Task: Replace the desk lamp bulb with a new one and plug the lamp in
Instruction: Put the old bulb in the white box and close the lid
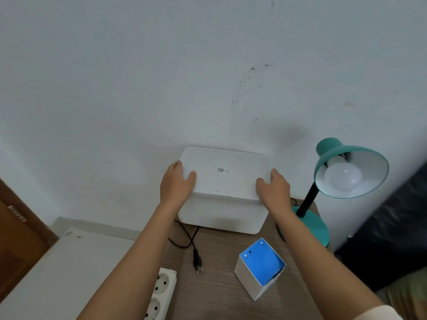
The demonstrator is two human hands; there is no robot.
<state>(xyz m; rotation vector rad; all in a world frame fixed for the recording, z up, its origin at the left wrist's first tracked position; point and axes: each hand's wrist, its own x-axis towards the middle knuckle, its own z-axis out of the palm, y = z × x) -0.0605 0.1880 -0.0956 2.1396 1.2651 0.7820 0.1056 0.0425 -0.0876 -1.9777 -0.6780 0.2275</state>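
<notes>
Lamp [351, 172] right | white box [221, 192] held both hands | plug [198, 262] loose

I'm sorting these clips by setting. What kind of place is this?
Probably a room at home: a small wooden side table against a scuffed white wall, with a teal desk lamp and a power strip.

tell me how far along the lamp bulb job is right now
Barely started, by the look of it. A bulb sits in the teal lamp; whether it is old or new cannot be told. The plug lies loose on the desk beside the power strip, so plugging in remains. Right now the left hand and right hand grip a white device by its sides. The blue-and-white box stands untouched.
</notes>
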